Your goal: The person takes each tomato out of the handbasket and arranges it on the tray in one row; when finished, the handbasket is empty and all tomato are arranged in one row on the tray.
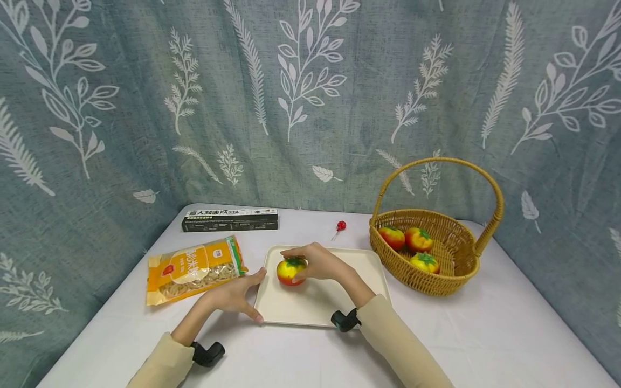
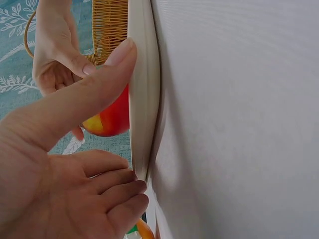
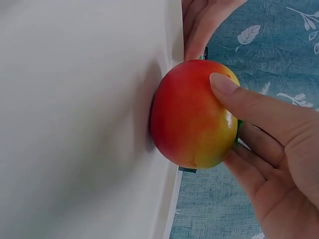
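My right hand (image 1: 321,263) pinches a red-and-yellow tomato (image 1: 285,274) with a green leafy top, thumb on one side and fingers on the other. In the right wrist view the tomato's (image 3: 187,117) underside is right at the surface of a cream rectangular tray (image 1: 310,310). At the tray's left side, my left hand (image 1: 235,295) spreads its thumb and fingers. The left wrist view has its thumb (image 2: 122,52) against the tray rim (image 2: 145,94), with the other fingertips at the same rim further along.
Right of the tray stands a wicker basket (image 1: 436,283) with a tall handle, holding 3 similar tomatoes (image 1: 419,240). An orange food bag (image 1: 196,267) lies left, a black pasta box (image 1: 229,221) behind it. A small red lollipop-like item (image 1: 342,226) lies behind the tray.
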The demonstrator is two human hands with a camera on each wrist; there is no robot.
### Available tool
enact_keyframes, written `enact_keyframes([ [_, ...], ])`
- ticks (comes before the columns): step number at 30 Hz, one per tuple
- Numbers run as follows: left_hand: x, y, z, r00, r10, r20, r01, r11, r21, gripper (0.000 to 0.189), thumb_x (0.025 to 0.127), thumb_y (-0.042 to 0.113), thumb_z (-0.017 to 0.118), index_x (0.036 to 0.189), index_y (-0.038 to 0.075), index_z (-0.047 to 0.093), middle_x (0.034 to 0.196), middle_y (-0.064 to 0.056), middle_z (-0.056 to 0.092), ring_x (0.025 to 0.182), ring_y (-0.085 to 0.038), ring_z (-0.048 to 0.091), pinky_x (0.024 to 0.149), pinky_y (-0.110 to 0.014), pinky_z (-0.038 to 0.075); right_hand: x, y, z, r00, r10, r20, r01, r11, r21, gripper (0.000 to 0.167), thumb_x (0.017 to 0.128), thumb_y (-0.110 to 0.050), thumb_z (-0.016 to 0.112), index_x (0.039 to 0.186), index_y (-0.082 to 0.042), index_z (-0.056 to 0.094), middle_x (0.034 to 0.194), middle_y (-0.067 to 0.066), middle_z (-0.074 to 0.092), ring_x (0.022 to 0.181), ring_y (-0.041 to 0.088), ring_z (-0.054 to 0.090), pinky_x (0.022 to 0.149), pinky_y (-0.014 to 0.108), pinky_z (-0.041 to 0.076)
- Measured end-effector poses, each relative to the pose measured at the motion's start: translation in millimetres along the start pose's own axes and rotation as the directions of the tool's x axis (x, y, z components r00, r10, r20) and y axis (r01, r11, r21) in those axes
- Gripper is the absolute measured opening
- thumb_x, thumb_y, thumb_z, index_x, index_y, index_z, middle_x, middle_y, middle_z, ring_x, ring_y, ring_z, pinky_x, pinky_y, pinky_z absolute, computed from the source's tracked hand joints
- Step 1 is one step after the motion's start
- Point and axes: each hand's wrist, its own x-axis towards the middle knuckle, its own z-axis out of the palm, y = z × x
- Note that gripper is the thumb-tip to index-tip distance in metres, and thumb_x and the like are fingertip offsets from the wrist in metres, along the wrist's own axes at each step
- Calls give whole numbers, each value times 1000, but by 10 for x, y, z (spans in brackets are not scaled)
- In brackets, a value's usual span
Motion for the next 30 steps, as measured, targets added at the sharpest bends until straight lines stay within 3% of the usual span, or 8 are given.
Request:
enact_keyframes([
  [14,15,-12,9,1000,-20,4,20,1000,-2,113,68,33,88,147,-12,22,154,-27,20,141,-38,23,113,-51,22,175,6,22,999,8,38,-7,999,-41,57,78,-13,81,130,-3,61,127,6,63,115,19,59,99,30,45],
  [25,7,-6,-5,1000,-17,2,17,1000,0,112,68,31,88,147,-12,22,153,-28,21,141,-40,23,113,-52,22,172,23,49,995,99,23,-98,995,-24,68,78,-22,82,136,-1,54,132,11,59,120,23,56,102,35,44],
  [30,12,-13,-2,1000,-18,3,18,1000,-6,112,68,31,88,147,-12,21,153,-28,22,141,-39,23,113,-51,23,177,29,60,996,85,26,-84,996,-20,66,78,-22,82,135,0,55,131,10,60,118,22,57,100,33,45],
])
